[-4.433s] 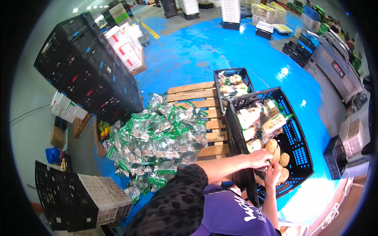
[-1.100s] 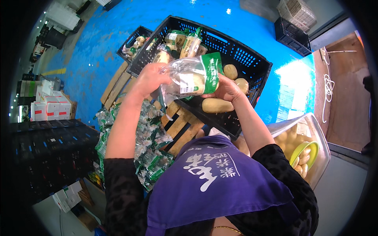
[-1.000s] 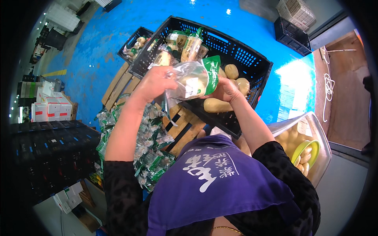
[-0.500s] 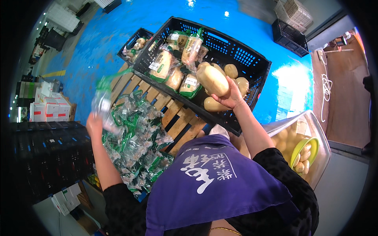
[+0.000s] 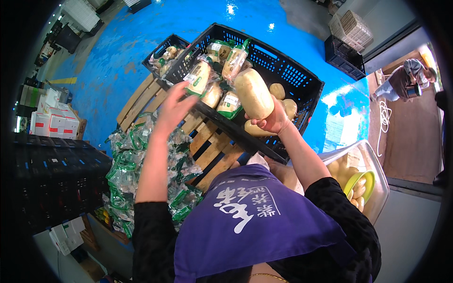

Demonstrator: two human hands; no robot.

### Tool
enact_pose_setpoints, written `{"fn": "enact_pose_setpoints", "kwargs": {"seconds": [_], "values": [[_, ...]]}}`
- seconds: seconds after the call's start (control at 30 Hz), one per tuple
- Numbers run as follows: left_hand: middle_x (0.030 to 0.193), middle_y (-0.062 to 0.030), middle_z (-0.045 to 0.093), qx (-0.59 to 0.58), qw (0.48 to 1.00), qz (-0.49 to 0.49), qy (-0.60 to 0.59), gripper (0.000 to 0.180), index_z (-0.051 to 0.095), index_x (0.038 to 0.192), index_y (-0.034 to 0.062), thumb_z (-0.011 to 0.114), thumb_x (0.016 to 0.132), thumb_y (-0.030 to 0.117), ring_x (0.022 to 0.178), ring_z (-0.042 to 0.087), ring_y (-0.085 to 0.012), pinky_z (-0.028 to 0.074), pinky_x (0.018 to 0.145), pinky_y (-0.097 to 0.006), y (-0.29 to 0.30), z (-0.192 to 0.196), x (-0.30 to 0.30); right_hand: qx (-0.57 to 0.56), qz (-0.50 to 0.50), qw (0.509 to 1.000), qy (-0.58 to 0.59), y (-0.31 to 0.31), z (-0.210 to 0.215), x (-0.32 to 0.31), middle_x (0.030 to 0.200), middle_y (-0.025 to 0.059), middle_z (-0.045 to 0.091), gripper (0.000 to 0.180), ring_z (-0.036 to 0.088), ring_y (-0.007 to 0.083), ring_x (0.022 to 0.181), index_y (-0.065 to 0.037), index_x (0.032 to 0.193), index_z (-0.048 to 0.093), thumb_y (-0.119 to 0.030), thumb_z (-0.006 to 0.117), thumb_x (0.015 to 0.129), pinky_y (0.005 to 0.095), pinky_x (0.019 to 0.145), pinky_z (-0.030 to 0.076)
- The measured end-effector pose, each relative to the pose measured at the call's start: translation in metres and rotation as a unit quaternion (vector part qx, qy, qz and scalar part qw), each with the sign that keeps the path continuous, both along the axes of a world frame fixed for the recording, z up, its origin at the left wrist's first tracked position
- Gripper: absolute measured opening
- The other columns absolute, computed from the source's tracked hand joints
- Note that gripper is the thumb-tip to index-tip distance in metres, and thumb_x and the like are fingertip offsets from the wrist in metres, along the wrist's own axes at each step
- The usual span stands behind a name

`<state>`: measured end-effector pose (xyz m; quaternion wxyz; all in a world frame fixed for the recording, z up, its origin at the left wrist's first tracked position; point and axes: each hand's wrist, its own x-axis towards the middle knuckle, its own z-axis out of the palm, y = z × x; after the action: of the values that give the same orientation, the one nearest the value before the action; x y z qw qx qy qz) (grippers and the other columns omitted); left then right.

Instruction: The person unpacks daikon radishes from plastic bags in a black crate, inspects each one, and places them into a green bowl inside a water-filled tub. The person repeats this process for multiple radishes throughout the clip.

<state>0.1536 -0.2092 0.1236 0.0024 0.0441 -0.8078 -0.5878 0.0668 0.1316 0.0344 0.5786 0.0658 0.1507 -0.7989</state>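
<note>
The right hand (image 5: pixel 276 118) grasps a thick, pale root (image 5: pixel 254 92) from below and the side, its fingers wrapped round the lower end. The root is held up, tilted, over the near side of a big black crate (image 5: pixel 295 70). The left hand (image 5: pixel 173 109) is blurred and holds nothing that shows – its fingers are spread near the crate's left corner, and I cannot tell whether they touch the rim.

Inside the crate, bagged roots (image 5: pixel 234 63) with green-trimmed wrapping fill the left part, while loose roots (image 5: pixel 277 91) lie toward the right, just beyond the right hand. A smaller black crate (image 5: pixel 160 47) stands beside the big one, at its left.

Nearer the person, a heap of clear and green bags (image 5: pixel 123 177) lies left of a wooden pallet (image 5: pixel 205 137). To the right is a pale tub (image 5: pixel 380 165) – a yellow-green bowl (image 5: pixel 371 188) of pale roots sits in it.
</note>
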Motion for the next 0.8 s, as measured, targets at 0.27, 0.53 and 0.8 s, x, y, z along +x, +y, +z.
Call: {"fn": "enact_pose_setpoints", "kwargs": {"seconds": [0.27,0.53,0.8], "values": [[0.136,-0.0129,0.055,0.376,0.9,-0.166,-0.143,0.071,0.039,0.151,0.0062,0.07,0.091,0.029,0.125,0.054,-0.0261,0.045,0.106,-0.044,0.115,0.004,-0.088,0.018,0.014,0.998,0.063,0.014,0.014,0.011,0.102,0.017,0.068,0.083,0.066,0.0317,0.068,-0.012,0.137,0.052,-0.078,0.021,0.096,0.0251,0.045,0.049],[0.117,-0.0091,0.068,0.356,0.879,-0.061,-0.312,0.06,0.056,0.134,0.0152,0.046,0.097,0.062,0.096,0.071,-0.0287,0.063,0.072,-0.045,0.125,-0.043,-0.095,0.208,-0.158,0.911,0.319,0.048,0.052,0.014,0.14,0.0069,0.051,0.07,0.066,0.0224,0.1,-0.017,0.157,0.029,-0.053,0.051,0.101,0.0356,0.084,0.057],[0.111,-0.0139,0.067,0.299,0.88,-0.137,-0.341,0.08,0.053,0.135,0.0099,0.044,0.092,0.077,0.082,0.072,-0.0269,0.064,0.064,-0.038,0.113,-0.036,-0.083,0.3,-0.183,0.896,0.27,0.053,0.033,-0.001,0.112,0.0058,0.065,0.052,0.066,0.0162,0.08,-0.013,0.143,0.048,-0.043,0.057,0.102,0.0314,0.07,0.056]]}}
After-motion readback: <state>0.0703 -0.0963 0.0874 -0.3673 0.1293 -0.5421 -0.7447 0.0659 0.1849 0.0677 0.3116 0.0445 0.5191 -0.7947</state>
